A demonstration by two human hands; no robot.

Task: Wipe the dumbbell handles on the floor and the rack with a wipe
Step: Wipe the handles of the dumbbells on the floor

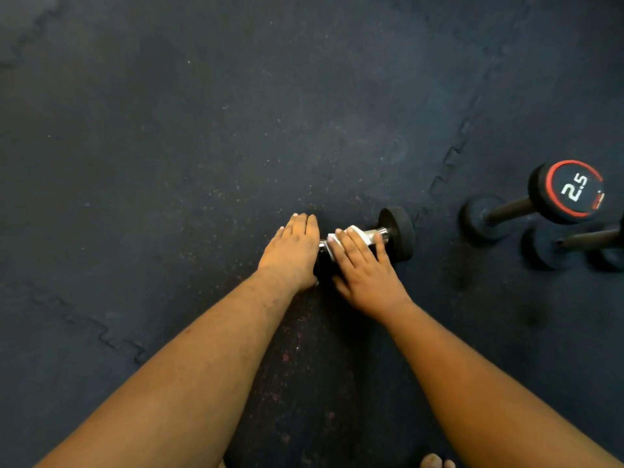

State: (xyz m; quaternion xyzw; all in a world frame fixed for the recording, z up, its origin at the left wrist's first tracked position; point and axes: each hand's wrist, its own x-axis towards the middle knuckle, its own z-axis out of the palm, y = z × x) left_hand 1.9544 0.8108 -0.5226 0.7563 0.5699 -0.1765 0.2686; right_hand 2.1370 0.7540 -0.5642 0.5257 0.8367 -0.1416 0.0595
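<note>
Dark rubber covers the whole floor [202, 130], laid in interlocking tiles whose toothed seams run up the right side and across the lower left; pale and reddish flecks speckle it.

Two bare forearms reach in from the bottom edge toward the middle of the view. The left hand [292, 248] lies flat with its fingers straight and together, palm down over the near end of a small dumbbell [400, 233], hiding that end's weight. The right hand [363, 265] lies across the chrome handle [380, 234], fingers nearly straight, pressing a white wipe [354, 231] against the metal; the wipe shows between and beyond the fingertips. This dumbbell lies on the floor at the centre, its far black weight free to see just beyond the right hand, with a short length of shiny handle bare between wipe and weight.

Well apart at the right edge lie more dumbbells. One 2.5 dumbbell [570, 190] shows a black end face ringed in red with white numerals, its dark handle running left to a second weight. A further dumbbell [580, 241] lies just below it, partly cut off by the edge.

At the bottom edge, toes [435, 462] peek in.
</note>
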